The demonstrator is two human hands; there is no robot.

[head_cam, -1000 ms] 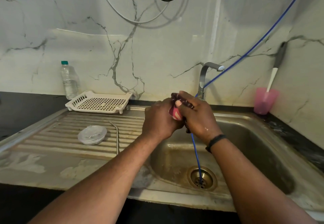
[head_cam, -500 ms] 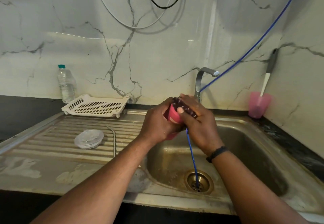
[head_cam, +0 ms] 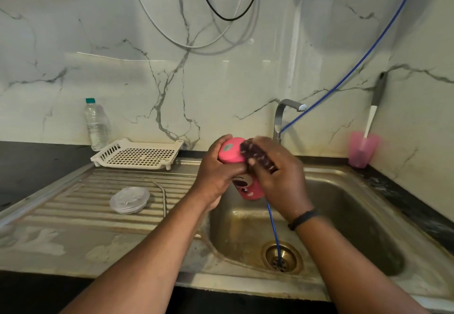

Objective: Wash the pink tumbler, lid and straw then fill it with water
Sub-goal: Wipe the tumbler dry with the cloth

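Note:
My left hand (head_cam: pixel 216 173) grips the pink tumbler (head_cam: pixel 232 153) upside down over the sink basin (head_cam: pixel 344 215), its base tilted toward the wall. A cartoon print shows on its lower side. My right hand (head_cam: pixel 280 181) holds a dark scrubber (head_cam: pixel 258 155) pressed against the tumbler's right side near the base. The clear lid (head_cam: pixel 129 199) lies flat on the ribbed drainboard (head_cam: pixel 73 203). The metal straw (head_cam: pixel 162 197) lies just right of the lid.
A steel tap (head_cam: pixel 282 114) stands behind my hands, with a blue hose (head_cam: pixel 274 227) running down into the drain (head_cam: pixel 281 257). A white rack (head_cam: pixel 138 154) and a water bottle (head_cam: pixel 95 124) sit at the back left. A pink cup (head_cam: pixel 362 149) holds a brush at the right.
The tumbler has come further out of my hands and more of its pink base and body shows. The scrubber has slid along its right side. My view has tilted upward.

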